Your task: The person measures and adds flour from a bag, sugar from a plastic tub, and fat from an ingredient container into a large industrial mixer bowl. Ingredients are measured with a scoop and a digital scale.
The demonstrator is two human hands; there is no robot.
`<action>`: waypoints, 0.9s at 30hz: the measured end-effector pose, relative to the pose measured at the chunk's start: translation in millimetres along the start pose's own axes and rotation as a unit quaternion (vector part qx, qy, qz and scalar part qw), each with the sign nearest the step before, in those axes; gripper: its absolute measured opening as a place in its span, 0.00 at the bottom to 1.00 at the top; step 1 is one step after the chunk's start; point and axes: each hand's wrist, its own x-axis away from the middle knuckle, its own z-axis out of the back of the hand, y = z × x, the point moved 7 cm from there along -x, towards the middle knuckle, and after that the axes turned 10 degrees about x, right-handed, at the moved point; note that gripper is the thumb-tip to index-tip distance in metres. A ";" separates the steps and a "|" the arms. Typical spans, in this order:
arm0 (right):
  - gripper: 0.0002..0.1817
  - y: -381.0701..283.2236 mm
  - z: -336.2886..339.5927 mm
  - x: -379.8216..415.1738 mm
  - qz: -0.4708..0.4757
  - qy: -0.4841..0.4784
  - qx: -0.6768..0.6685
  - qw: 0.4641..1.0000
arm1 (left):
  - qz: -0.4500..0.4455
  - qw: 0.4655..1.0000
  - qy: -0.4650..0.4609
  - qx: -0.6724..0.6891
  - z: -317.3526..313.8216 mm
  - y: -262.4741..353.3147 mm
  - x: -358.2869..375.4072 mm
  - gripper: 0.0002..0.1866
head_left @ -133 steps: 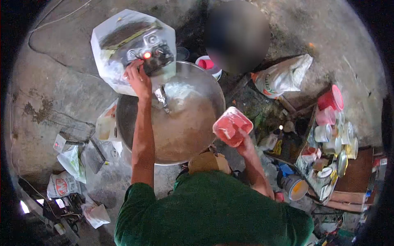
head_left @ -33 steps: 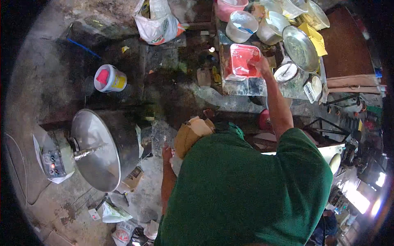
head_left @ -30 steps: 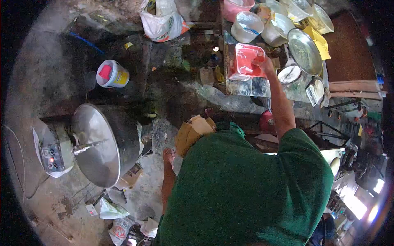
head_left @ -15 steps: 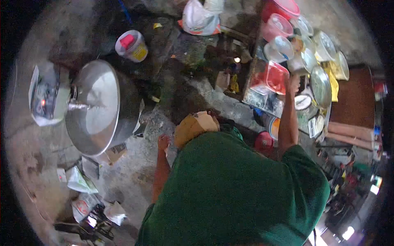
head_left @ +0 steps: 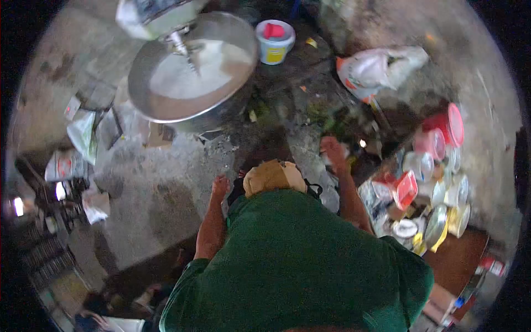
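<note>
My left hand hangs beside my body above the grey floor; its fingers are blurred, and nothing can be made out in it. My right hand is held out in front on the right, fingers apart, with no object visible in it. Ahead on the left stands a large metal bowl with white, powdery-looking contents, under a mixer head whose metal tool reaches into them. To the right of my right arm, a low table bears a red container and several tubs.
A white bucket with a red item inside stands beyond the bowl. Farther right lies a white sack. Bags and a cardboard piece lie at the left. What looks like a person's hand shows at the bottom left.
The view has turned toward the bowl, which now appears higher and more central. My right hand has left the tubs on the table and is now nearer my front. My left hand stays low beside me.
</note>
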 end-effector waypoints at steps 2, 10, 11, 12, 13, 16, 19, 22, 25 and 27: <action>0.16 18.5 -51.5 -16.0 -0.037 -0.052 0.152 0.986 | 0.081 0.995 0.031 0.044 23.4 -6.7 26.1 0.12; 0.17 115.2 -144.0 -78.8 -0.110 -0.309 0.116 0.937 | 0.167 0.926 0.238 0.240 79.4 -62.2 162.6 0.14; 0.19 131.2 -137.1 -90.0 -0.085 -0.369 0.125 0.917 | 0.190 0.896 0.263 0.303 80.2 -70.5 178.1 0.14; 0.19 134.0 -127.7 -94.7 -0.083 -0.379 0.133 0.912 | 0.280 0.828 0.286 0.393 71.4 -81.7 194.0 0.15; 0.20 137.8 -117.9 -99.9 -0.080 -0.390 0.141 0.906 | 0.288 0.805 0.318 0.410 67.6 -73.9 204.2 0.15; 0.14 152.2 -93.4 -118.9 -0.120 -0.419 0.100 0.894 | 0.286 0.787 0.368 0.405 39.3 -41.8 222.9 0.16; 0.10 147.1 -72.6 -137.0 -0.157 -0.453 0.069 0.875 | 0.255 0.808 0.364 0.388 -1.2 -52.7 215.5 0.16; 0.11 120.2 -67.2 -153.3 -0.133 -0.466 0.106 0.868 | 0.209 0.705 0.477 0.481 -33.3 -4.3 197.8 0.15; 0.15 132.7 -53.4 -183.8 -0.208 -0.460 0.163 0.848 | 0.248 0.736 0.453 0.437 -62.5 7.9 174.2 0.16; 0.19 151.3 -45.1 -207.9 -0.296 -0.449 0.214 0.815 | 0.196 0.824 0.460 0.267 -65.2 38.9 154.7 0.17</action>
